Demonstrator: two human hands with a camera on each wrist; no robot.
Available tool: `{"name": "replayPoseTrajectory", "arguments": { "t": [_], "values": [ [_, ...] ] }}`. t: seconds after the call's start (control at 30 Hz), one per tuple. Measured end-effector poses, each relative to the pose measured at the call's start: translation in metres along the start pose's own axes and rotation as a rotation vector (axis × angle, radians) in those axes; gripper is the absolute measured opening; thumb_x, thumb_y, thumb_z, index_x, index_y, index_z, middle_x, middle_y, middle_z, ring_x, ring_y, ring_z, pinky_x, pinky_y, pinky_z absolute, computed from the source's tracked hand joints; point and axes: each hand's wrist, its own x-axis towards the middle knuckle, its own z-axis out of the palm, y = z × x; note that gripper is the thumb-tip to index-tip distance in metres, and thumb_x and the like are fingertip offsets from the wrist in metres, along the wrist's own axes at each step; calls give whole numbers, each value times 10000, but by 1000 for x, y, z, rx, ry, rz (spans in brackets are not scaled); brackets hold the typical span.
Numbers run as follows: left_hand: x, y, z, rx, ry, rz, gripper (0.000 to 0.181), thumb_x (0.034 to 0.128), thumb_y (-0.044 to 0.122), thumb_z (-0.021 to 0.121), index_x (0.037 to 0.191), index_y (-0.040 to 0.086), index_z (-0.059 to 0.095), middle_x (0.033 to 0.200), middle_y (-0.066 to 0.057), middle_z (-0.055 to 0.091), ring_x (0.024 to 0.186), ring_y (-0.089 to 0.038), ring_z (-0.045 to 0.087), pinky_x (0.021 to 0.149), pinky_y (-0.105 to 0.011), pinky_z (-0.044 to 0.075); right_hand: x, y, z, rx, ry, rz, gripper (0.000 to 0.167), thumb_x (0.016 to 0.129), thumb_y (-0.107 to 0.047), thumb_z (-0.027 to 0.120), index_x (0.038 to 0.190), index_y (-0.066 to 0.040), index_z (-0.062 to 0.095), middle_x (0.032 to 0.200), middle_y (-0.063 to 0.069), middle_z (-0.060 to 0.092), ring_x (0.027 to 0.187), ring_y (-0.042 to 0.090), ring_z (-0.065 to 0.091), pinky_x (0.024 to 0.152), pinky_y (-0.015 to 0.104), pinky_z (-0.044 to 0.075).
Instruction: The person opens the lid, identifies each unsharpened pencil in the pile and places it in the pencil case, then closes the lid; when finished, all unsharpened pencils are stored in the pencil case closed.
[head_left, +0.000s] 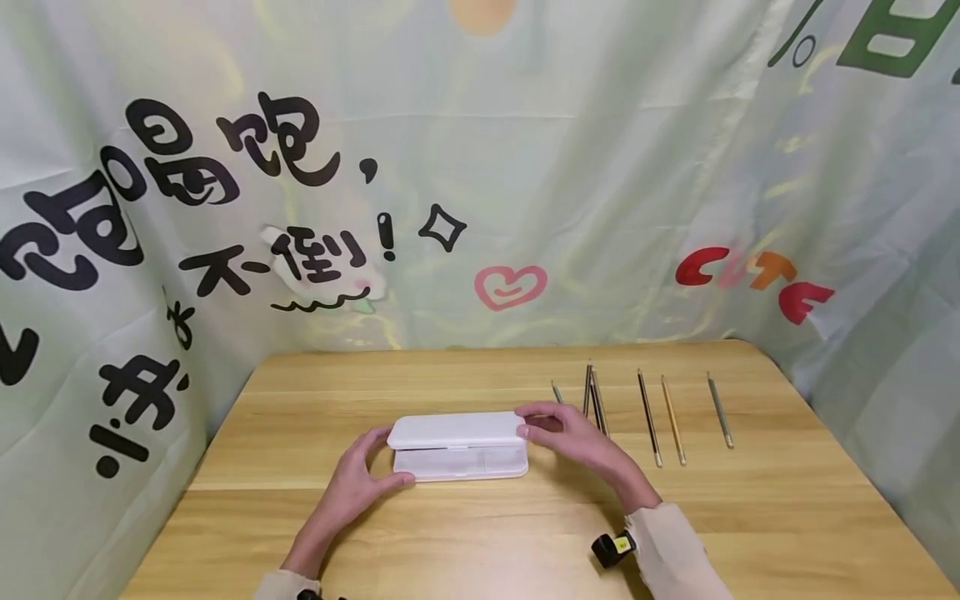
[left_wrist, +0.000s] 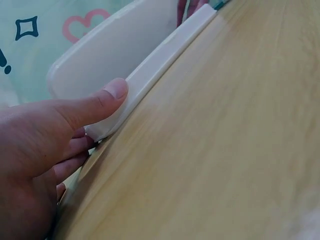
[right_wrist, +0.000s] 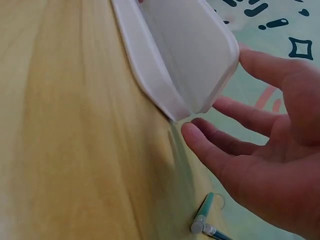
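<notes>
A white pencil case (head_left: 461, 462) lies on the table with its hinged lid (head_left: 456, 429) partly raised. My left hand (head_left: 358, 479) grips the case's left end; the thumb (left_wrist: 117, 89) presses on the front rim and the other fingers reach round the end. At the opposite end my right hand (head_left: 566, 433) holds the edge of the lid between thumb and fingers, as the right wrist view shows from the side. Part of the case's inside shows in the head view, with a small divider toward the right and no pencils visible there.
Several pencils lie right of the case: dark ones (head_left: 597, 400) partly behind the right hand, a black one (head_left: 649, 421), a yellow one (head_left: 673, 421) and a grey one (head_left: 720, 410). A printed curtain (head_left: 600, 208) hangs behind the wooden table (head_left: 465, 542).
</notes>
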Motion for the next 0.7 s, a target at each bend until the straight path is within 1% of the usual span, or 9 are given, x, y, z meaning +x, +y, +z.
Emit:
{"name": "replayPoseTrajectory", "arguments": {
  "t": [0.07,0.2,0.33,0.4,0.47,0.57,0.63,0.7],
  "values": [
    [0,-1,1,-10,6,9,835,704,335,961,1388,35,587,1384,-147,625,1318,-367,545,1138,-596,368,-1,2,0,5,-22,-16,542,1005,-282,688,1427,31,553,1417,213,576,1299,366,560,1097,456,470],
    [0,-2,2,-15,2,25,833,726,346,948,1403,39,573,1403,-150,612,1334,-372,529,1151,-606,345,-4,6,2,-17,-46,-46,576,1000,-242,696,1454,57,508,1394,251,570,1259,391,571,1069,447,496],
    [2,-2,1,-66,-33,50,864,740,340,941,1443,48,531,1436,-138,591,1360,-352,514,1175,-599,307,-5,9,4,-57,-47,-64,620,978,-233,724,1476,48,483,1380,236,571,1260,397,557,1069,471,493],
    [1,-4,0,-96,-55,55,870,761,345,927,1471,71,506,1461,-107,574,1378,-319,502,1185,-592,289,-5,10,5,-68,-45,-64,643,964,-226,743,1481,46,477,1365,222,582,1257,390,559,1064,459,499],
    [1,-6,-1,-120,-65,59,822,812,340,892,1493,102,498,1486,-85,554,1400,-307,478,1187,-599,276,-5,10,6,-76,-45,-66,657,952,-218,756,1482,50,474,1344,214,595,1245,381,570,1049,437,514],
    [-1,-7,-3,-114,-58,64,682,903,334,811,1489,139,523,1493,-65,544,1413,-305,455,1177,-600,284,-4,10,8,-102,-35,-76,666,936,-210,776,1478,45,485,1318,198,608,1221,364,587,1032,424,529],
    [-1,-7,-4,-105,-49,67,616,936,331,775,1477,147,543,1487,-71,550,1413,-320,451,1171,-608,291,-4,10,9,-120,-29,-85,664,927,-200,787,1475,37,495,1312,187,613,1210,351,595,1021,413,537],
    [-2,-5,-4,-99,-45,64,596,941,331,768,1466,144,554,1477,-76,559,1407,-324,460,1168,-611,299,-4,10,10,-137,-22,-98,665,921,-193,794,1473,34,502,1307,178,619,1202,342,603,1008,398,546]
  ]
}}
